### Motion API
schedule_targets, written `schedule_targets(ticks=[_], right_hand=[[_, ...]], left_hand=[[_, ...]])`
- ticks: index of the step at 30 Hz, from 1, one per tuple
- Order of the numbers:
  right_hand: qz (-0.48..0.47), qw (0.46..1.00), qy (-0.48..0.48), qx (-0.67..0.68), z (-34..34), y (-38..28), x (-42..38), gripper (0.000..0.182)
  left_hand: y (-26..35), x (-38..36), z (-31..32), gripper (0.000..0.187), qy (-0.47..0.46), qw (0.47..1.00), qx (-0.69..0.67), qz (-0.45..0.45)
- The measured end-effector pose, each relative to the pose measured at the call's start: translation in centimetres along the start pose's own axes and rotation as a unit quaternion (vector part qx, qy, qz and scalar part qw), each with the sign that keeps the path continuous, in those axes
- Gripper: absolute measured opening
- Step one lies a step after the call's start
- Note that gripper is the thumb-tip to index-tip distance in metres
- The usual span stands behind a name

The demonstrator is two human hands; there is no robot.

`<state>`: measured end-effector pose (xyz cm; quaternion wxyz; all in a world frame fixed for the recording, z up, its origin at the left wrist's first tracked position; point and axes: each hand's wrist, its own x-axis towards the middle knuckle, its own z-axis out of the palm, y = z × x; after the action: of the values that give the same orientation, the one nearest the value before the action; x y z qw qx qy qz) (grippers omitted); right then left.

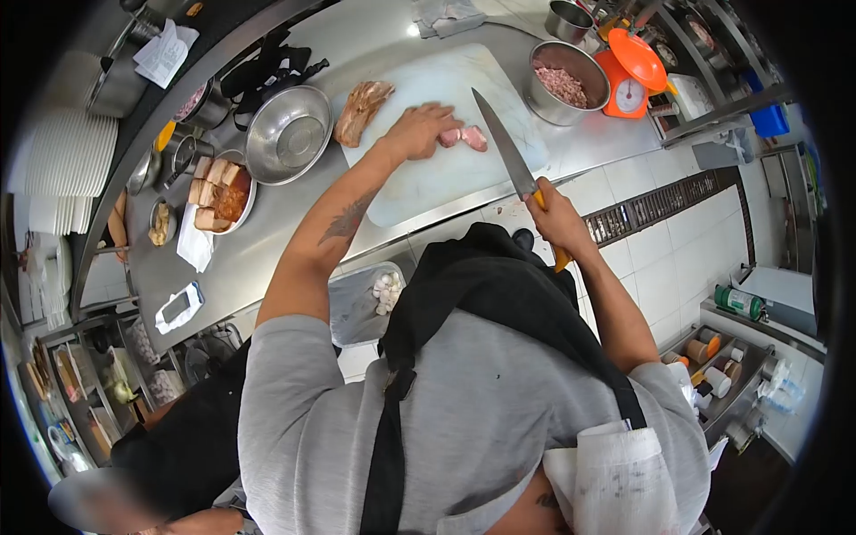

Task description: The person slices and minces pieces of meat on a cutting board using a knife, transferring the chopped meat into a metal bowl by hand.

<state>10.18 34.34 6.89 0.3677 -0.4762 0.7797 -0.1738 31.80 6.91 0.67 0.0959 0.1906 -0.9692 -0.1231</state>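
Observation:
On the white cutting board [410, 192], my left hand [420, 131] lies with its fingers spread, touching small pink pieces of meat [473, 138]. A larger browned piece of meat [361, 111] rests at the board's left side, beyond my left wrist. My right hand [557, 217] is wrapped round the yellow handle of a large knife [508, 147]. The blade points up and to the left over the board's right part, with its tip beyond the small pieces.
A steel pot [568, 83] of chopped meat and an orange scale [626, 85] stand right of the board. Left are a steel colander [290, 135], a dish of meat blocks [220, 198] and a phone [178, 306]. Another person [178, 437] is at lower left.

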Motion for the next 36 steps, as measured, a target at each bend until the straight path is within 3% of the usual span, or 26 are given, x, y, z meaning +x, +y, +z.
schedule_targets(ticks=[3, 6, 8, 10, 13, 15, 20, 26, 28, 32, 33, 36], right_hand=[[-0.023, 1.000, 0.008, 0.018, -0.1, 0.0, -0.5, 0.040], [-0.027, 0.999, -0.040, -0.015, 0.1, 0.4, -0.8, 0.039], [0.027, 0.992, -0.123, 0.012, -0.5, 0.7, -0.7, 0.037], [-0.059, 0.997, -0.027, -0.046, 0.6, 3.1, 0.7, 0.035], [-0.024, 0.998, -0.013, -0.059, -0.3, 1.6, 0.6, 0.035], [-0.087, 0.992, 0.002, -0.092, -0.3, 0.6, 0.4, 0.032], [-0.094, 0.988, -0.041, -0.115, 3.0, -1.0, -0.6, 0.026], [-0.164, 0.975, 0.053, -0.140, 3.3, -0.3, 0.4, 0.028], [-0.156, 0.973, 0.032, -0.166, 3.6, 0.1, 1.0, 0.029], [-0.124, 0.966, -0.011, -0.228, 2.4, -0.3, 0.5, 0.033], [-0.106, 0.968, -0.011, -0.226, 1.6, -1.2, -0.4, 0.021], [-0.130, 0.956, -0.011, -0.263, 0.3, -1.6, -2.9, 0.020]], left_hand=[[-0.2, -2.1, 0.5, 0.059, -0.020, 0.999, -0.042, -0.017], [2.3, -5.0, 0.1, 0.056, -0.016, 0.993, -0.094, -0.068], [3.6, -5.4, 0.5, 0.054, -0.029, 0.987, -0.130, -0.095], [4.5, -4.7, 1.2, 0.050, 0.008, 0.983, -0.158, -0.092], [4.9, -4.1, 1.0, 0.045, 0.038, 0.983, -0.151, -0.101], [5.2, -4.3, 0.5, 0.043, 0.051, 0.986, -0.125, -0.096], [4.5, -5.9, 2.1, 0.035, 0.082, 0.988, -0.105, -0.076], [6.3, -5.0, 2.2, 0.030, 0.210, 0.972, -0.070, -0.085], [6.0, -4.1, 3.6, 0.024, 0.146, 0.976, -0.121, -0.107], [5.3, -4.2, 4.8, 0.019, 0.189, 0.966, -0.148, -0.097], [5.5, -4.5, 4.8, 0.019, 0.192, 0.964, -0.151, -0.104], [5.5, -4.3, 4.6, 0.018, 0.209, 0.963, -0.139, -0.101]])
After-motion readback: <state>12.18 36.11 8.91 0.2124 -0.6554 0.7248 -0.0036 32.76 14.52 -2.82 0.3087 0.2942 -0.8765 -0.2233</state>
